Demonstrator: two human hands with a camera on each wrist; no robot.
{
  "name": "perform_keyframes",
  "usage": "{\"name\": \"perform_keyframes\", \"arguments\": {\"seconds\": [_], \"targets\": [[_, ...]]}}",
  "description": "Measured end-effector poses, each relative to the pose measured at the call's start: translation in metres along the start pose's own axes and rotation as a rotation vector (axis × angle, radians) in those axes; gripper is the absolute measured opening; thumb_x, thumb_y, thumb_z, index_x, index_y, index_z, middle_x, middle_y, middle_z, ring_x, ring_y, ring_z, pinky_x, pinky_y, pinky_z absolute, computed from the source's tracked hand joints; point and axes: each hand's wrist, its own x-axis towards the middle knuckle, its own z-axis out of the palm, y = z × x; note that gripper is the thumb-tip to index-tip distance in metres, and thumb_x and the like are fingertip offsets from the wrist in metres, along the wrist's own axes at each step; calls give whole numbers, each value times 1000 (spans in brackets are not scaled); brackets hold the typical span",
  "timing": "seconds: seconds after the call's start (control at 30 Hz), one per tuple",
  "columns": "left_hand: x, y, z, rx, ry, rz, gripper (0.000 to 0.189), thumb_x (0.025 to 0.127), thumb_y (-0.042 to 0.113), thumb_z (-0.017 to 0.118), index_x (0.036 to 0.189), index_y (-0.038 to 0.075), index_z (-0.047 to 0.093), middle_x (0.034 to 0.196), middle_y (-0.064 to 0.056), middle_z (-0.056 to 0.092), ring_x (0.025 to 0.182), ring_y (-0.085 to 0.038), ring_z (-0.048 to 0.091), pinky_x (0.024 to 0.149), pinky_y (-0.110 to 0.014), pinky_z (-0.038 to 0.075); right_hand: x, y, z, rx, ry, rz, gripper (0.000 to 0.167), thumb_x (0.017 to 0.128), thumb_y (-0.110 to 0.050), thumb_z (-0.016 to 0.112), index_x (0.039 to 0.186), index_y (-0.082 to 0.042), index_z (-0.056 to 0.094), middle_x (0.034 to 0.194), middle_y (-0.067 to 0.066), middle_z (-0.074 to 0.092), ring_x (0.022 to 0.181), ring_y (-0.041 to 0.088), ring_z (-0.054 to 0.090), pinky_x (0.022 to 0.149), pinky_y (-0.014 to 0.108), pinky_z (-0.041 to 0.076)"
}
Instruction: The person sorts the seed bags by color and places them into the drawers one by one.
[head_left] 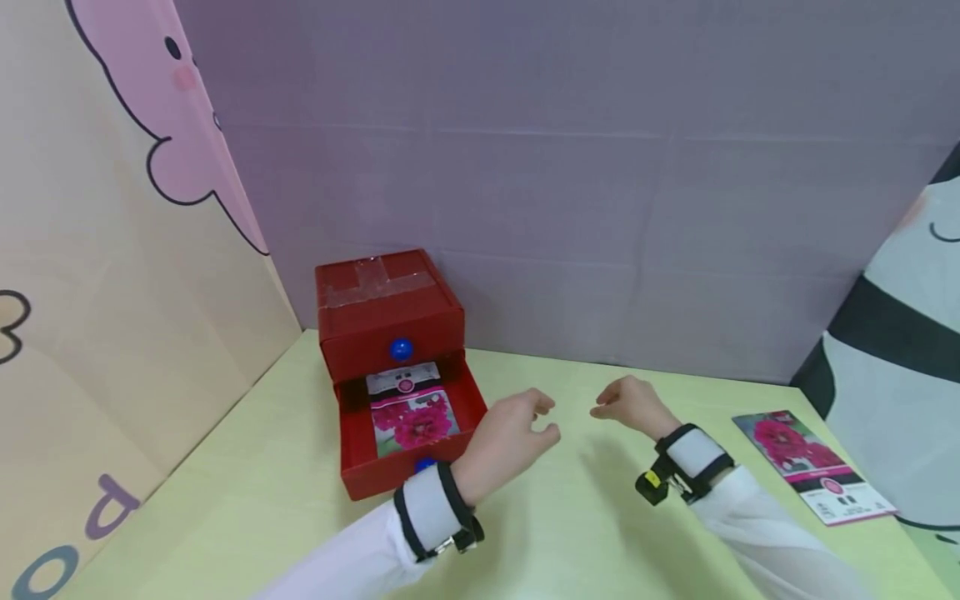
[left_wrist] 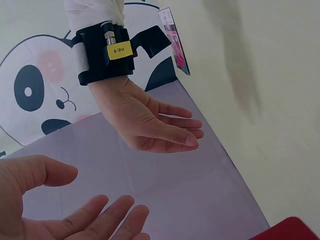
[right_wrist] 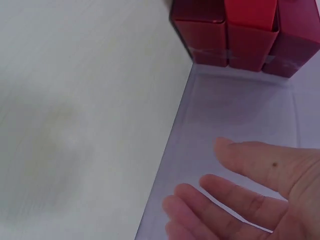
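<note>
My left hand (head_left: 504,442) hovers just right of a red drawer box (head_left: 390,333), its fingers loosely bent with nothing between them. The box's lower drawer (head_left: 358,477) is pulled out, and a seed packet (head_left: 417,423) with pink flowers lies inside. A blue knob (head_left: 402,349) marks the upper drawer, which is in. Over the table to the right, my right hand (head_left: 634,405) is also relaxed and holds nothing. In the left wrist view the right hand (left_wrist: 150,120) shows thumb and fingers apart.
A second flower packet (head_left: 816,467) lies flat near the right side of the pale yellow table (head_left: 570,533). A grey-purple cloth wall (head_left: 555,208) stands behind, and a printed panel (head_left: 150,333) borders the left.
</note>
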Motion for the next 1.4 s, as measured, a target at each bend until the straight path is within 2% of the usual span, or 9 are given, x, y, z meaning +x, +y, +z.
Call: {"name": "perform_keyframes", "arguments": {"seconds": [0.2, 0.57, 0.9, 1.1, 1.23, 1.4], "targets": [[4, 2, 11, 2, -21, -22, 30, 86, 20, 62, 113, 7, 59, 107, -6, 63, 92, -18, 58, 76, -29, 52, -3, 17, -5, -48, 8, -13, 25, 76, -15, 70, 88, 7, 66, 81, 15, 67, 73, 26, 61, 63, 37, 51], [18, -3, 35, -7, -38, -32, 26, 85, 18, 61, 108, 5, 61, 100, -7, 65, 84, -17, 60, 68, -25, 51, -17, 54, -10, -57, -15, 72, 30, 78, -20, 69, 90, 7, 66, 84, 15, 66, 75, 27, 60, 65, 39, 51], [31, -4, 58, -120, -52, -85, 25, 83, 15, 64, 104, 2, 62, 98, -9, 64, 85, -19, 60, 69, -26, 49, -29, 81, -27, -72, -20, 108, 35, 78, -23, 69, 92, 9, 65, 85, 19, 66, 77, 31, 61, 67, 42, 51], [43, -3, 78, -231, -51, -130, 26, 81, 15, 64, 104, 2, 62, 94, -9, 64, 82, -17, 60, 67, -24, 48, -35, 97, -46, -98, 3, 107, 37, 77, -26, 69, 90, 9, 65, 86, 21, 66, 80, 34, 60, 67, 43, 50], [51, 0, 89, -324, -48, -161, 27, 79, 14, 65, 103, 3, 62, 89, -6, 65, 78, -15, 60, 66, -24, 49, -41, 108, -54, -101, 6, 121, 40, 77, -28, 69, 90, 10, 65, 85, 20, 65, 78, 32, 60, 65, 41, 50], [58, 5, 98, -359, -60, -175, 28, 78, 13, 64, 103, 2, 63, 86, -5, 66, 76, -14, 61, 66, -23, 48, -45, 116, -61, -76, 8, 151, 44, 77, -30, 69, 92, 11, 64, 86, 21, 65, 76, 30, 60, 64, 39, 50]]}}
